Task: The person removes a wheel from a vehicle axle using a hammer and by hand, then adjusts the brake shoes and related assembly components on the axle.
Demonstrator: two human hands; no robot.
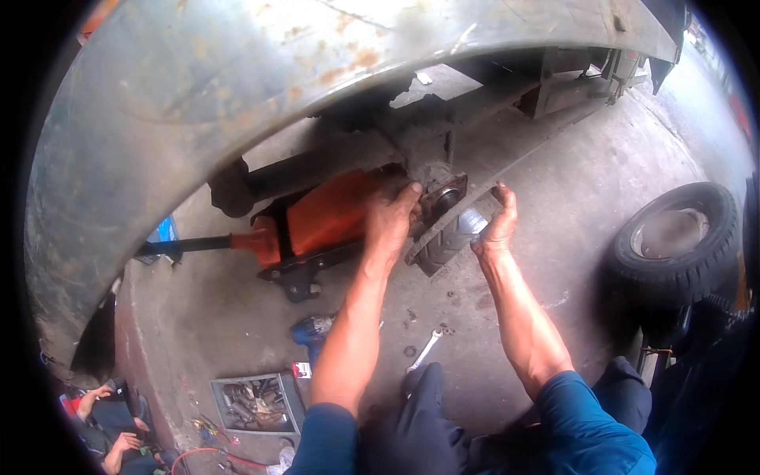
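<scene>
Under a rusty vehicle's wheel arch, a grimy axle (309,168) ends in a flange (448,196) with a round opening. Right beside that flange is a wheel-hub part (448,244), dark and round, with a plate-like rim and a shiny silver centre. My right hand (499,223) grips its right side, fingertips at the upper end of the rim. My left hand (392,218) is at the flange's left side, thumb up and fingers curled; what they close on is hidden. An orange floor jack (328,214) stands beneath the axle, just left of my left hand.
A combination wrench (427,348) and several nuts lie on the concrete. Beside my left forearm are a blue power tool (310,332) and a metal tray (219,396) of sockets. A tyred wheel (716,249) stands at right. Another person (111,423) sits at lower left.
</scene>
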